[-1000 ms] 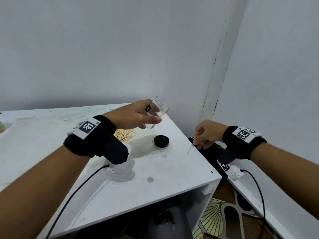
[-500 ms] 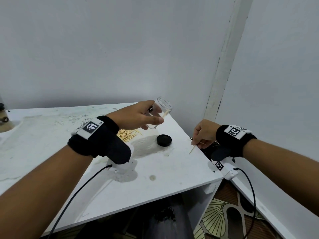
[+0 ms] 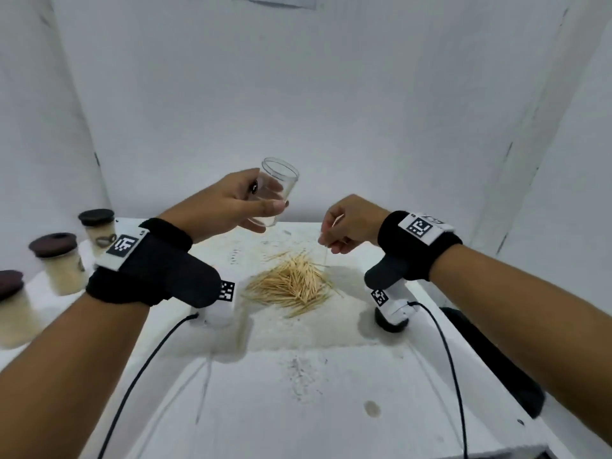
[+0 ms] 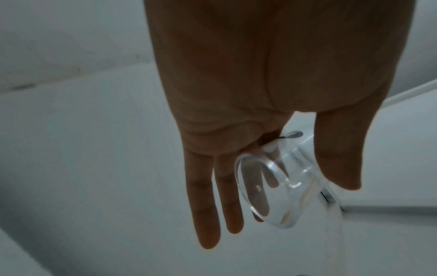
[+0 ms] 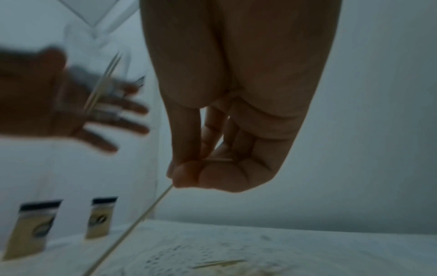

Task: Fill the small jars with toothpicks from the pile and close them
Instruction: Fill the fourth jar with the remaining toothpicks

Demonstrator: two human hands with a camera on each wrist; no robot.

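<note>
Jar (image 3: 277, 190), clear and uncapped, held up in the air over the far left part of the desk (image 3: 331, 376), mouth tilted up and toward the right. Left hand (image 3: 228, 207) has it in its grip: thumb on the near side of the glass, first fingers behind it; in the left wrist view the two outer fingers (image 4: 205, 205) hang straight beside the jar's thick base (image 4: 264, 194). Whether anything lies inside the jar cannot be told. Right hand (image 3: 351, 223) hovers just right of the jar, apart from it, above the far edge of the pile of toothpicks (image 3: 293, 283). Its fingers are curled, thumb and forefinger pinching a single toothpick (image 5: 132, 229); in the right wrist view the stick slants down and left from the fingertips (image 5: 184, 175). Pile lies loose in the middle of the desk, between the two wrists. Along the left edge stand three filled jars with dark lids (image 3: 63, 263), blurred, in a row from near to far. A black lid (image 3: 390, 323) sits on the desk below the right wrist camera, partly hidden by it. Both wrists wear black bands (image 3: 417, 246) with square printed markers, and black cables (image 3: 453, 376) run toward the near edge. White walls close in behind.
</note>
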